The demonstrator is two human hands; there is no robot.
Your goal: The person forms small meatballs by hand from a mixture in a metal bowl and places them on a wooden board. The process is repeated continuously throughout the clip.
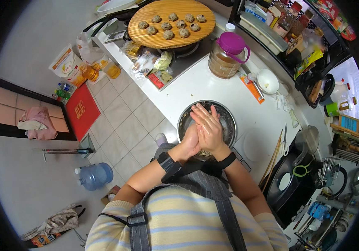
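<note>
My right hand (210, 127) lies across my left hand (191, 140), palms together, above a metal mixing bowl (229, 127). Both hands look wet and shiny. Whether anything sits between the palms is hidden. Remains of a crumbly mixture (205, 153) cling to the inside of the bowl, which stands near the edge of the white counter (182, 91). Farther off, a round bamboo tray (174, 7) carries several speckled balls (167, 26) of the same sort of greyish mixture, set apart from each other.
The tray rests over a gas hob (185, 62) with food packets (146, 62) beside it. A purple-lidded jar (225, 62), a white bowl (267, 81), scissors (283, 147), chopsticks (272, 158) and a dark sink (275, 185) line the right. An overhead shelf (267, 40) holds bottles.
</note>
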